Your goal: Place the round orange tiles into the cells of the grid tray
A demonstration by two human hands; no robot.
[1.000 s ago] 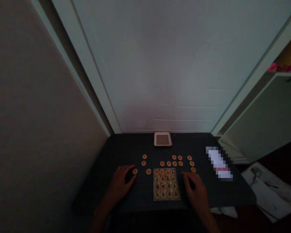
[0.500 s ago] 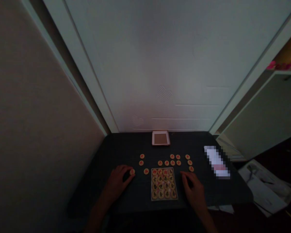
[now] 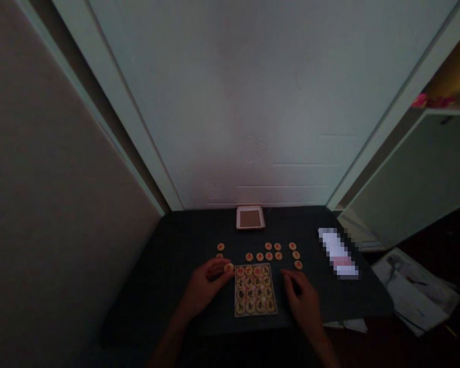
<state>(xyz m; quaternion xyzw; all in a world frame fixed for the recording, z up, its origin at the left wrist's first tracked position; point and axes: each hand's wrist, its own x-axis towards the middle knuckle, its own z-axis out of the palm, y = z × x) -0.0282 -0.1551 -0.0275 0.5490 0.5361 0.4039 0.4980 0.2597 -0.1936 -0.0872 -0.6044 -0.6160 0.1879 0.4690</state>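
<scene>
My left hand (image 3: 207, 283) is closed by the left edge of the box, with a round xiangqi piece (image 3: 229, 268) pinched between thumb and fingers. The square box (image 3: 275, 301) holds rows of pieces, with red characters in the back row and mostly black ones nearer me. To the right of the box, my right hand (image 3: 302, 294) rests with thumb and fingers pressed together; what they hold, if anything, is hidden. Behind the box lie several loose red-marked pieces (image 3: 269, 256). Another loose piece (image 3: 221, 247) lies behind my left hand, and one there is partly covered by the fingers.
A shallow tray or lid (image 3: 250, 228) sits at the back of the dark table (image 3: 176, 240). On the right lies a pixelated bright object (image 3: 337, 253). A white panel (image 3: 253, 102) rises behind the table, and papers (image 3: 414, 291) lie beyond its right edge.
My left hand has moved right with its piece, up to the box, where a separate loose piece lay; that piece is no longer seen apart. My right hand stays nearly still. The view shifts slightly.
</scene>
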